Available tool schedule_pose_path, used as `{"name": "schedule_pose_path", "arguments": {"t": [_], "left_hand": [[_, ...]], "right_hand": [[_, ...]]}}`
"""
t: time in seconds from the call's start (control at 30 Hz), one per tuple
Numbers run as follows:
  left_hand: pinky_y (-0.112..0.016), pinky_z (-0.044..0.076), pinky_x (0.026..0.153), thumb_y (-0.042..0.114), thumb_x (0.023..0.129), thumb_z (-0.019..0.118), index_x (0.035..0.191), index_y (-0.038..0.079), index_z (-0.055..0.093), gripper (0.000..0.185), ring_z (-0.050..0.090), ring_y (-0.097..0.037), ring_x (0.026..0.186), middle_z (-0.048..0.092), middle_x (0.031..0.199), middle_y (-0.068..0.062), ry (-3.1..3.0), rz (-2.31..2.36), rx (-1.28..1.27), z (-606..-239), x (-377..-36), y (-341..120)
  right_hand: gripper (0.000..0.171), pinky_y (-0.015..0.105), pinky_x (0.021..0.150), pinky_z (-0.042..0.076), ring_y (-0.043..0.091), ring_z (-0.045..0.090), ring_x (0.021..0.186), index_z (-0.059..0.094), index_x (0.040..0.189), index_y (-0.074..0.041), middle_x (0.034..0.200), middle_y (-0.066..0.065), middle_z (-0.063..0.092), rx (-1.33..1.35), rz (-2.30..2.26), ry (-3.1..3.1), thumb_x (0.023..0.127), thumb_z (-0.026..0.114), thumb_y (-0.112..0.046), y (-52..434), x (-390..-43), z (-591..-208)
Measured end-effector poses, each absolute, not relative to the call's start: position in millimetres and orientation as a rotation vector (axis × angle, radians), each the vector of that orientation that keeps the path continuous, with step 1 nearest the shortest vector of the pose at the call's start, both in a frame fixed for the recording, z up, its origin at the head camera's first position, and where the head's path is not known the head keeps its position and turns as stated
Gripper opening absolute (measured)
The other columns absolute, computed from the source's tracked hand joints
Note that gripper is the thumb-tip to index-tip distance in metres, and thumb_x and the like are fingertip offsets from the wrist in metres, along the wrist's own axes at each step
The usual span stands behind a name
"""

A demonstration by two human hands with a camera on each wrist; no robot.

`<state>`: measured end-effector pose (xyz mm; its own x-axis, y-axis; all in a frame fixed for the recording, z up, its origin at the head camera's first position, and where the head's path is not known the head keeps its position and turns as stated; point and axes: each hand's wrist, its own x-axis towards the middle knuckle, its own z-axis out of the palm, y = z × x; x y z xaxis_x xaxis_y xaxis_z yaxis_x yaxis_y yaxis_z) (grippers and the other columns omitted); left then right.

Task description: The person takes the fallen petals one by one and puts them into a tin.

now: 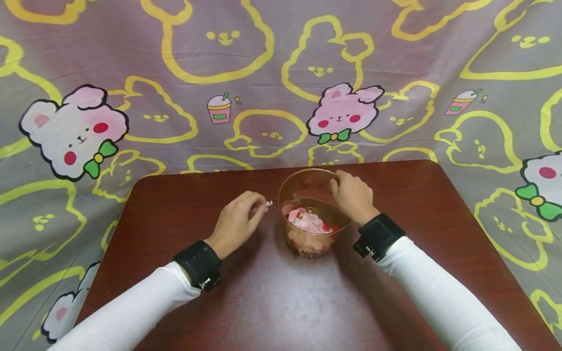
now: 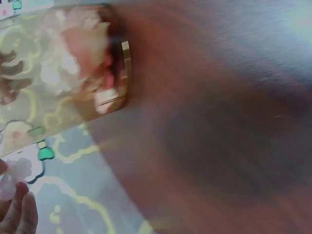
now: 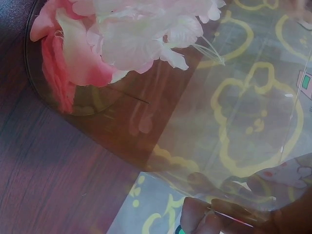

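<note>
Head view, cup: your clear plastic cup (image 1: 312,214) stands upright on the dark red-brown table (image 1: 272,302), near its middle, between your two hands.
Head view, contents: pink, white and red petals (image 1: 309,222) fill the lower part of the cup.
Head view, right hand: your right hand (image 1: 351,197) has its fingers curled over the cup's far right rim and holds it.
Head view, left hand: your left hand (image 1: 239,219) sits just left of the cup, apart from it, fingertips pinching a small pale petal (image 1: 268,204).
Head view, backdrop: a grey cloth (image 1: 131,58) with yellow bunny outlines and pink bunnies hangs behind and around the table.
Left wrist view: blurred; the cup (image 2: 63,68) shows with pale pink petals inside it, and your fingertips (image 2: 19,214) at the lower left hold the pale petal (image 2: 12,178).
Right wrist view: you look through the cup wall (image 3: 234,122) at pink and white petals (image 3: 122,34) lying on the bottom; your fingers (image 3: 209,219) press the rim at the lower edge.
Writing: no readable brand or label; the cloth shows only cartoon drink cups.
</note>
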<state>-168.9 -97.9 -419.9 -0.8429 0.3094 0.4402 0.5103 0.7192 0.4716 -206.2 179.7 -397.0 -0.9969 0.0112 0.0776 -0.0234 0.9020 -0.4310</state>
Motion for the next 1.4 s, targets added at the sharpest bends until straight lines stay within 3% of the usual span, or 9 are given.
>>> {"name": "schedule_pose_path", "arguments": {"t": [0.5,0.83,1.17,1.4], "left_hand": [[-0.036,0.055,0.077,0.015,0.095,0.069,0.101,0.012,0.070,0.007,0.065,-0.016,0.088,0.069,0.098,-0.002,-2.536,-0.865,-0.794,-375,-177,-54],[-0.035,0.054,0.078,0.015,0.093,0.071,0.104,0.013,0.071,0.012,0.067,-0.016,0.089,0.072,0.098,0.000,-2.636,-0.667,-0.957,-380,-177,-37],[-0.034,0.048,0.073,0.021,0.090,0.075,0.110,0.013,0.073,0.022,0.069,-0.017,0.093,0.076,0.106,-0.001,-2.653,-0.621,-0.994,-385,-177,-36],[-0.036,0.049,0.078,0.023,0.092,0.072,0.107,0.012,0.074,0.019,0.069,-0.020,0.097,0.075,0.108,-0.002,-2.668,-0.568,-1.007,-386,-177,-36]], "right_hand": [[0.022,0.037,0.054,0.037,0.030,0.060,0.070,0.059,0.093,-0.010,0.071,0.007,0.054,0.001,0.674,-2.979,0.104,0.050,-0.027,179,-210,-398],[0.022,0.036,0.054,0.035,0.029,0.059,0.069,0.060,0.096,-0.009,0.071,0.007,0.052,0.000,0.688,-2.991,0.104,0.050,-0.027,178,-208,-397],[0.022,0.040,0.057,0.041,0.033,0.064,0.076,0.061,0.100,-0.010,0.080,0.012,0.063,-0.019,0.673,-3.000,0.104,0.051,-0.028,176,-209,-397],[0.023,0.038,0.055,0.037,0.031,0.062,0.073,0.057,0.090,-0.010,0.073,0.010,0.056,-0.019,0.679,-2.999,0.104,0.050,-0.027,178,-207,-397]]}}
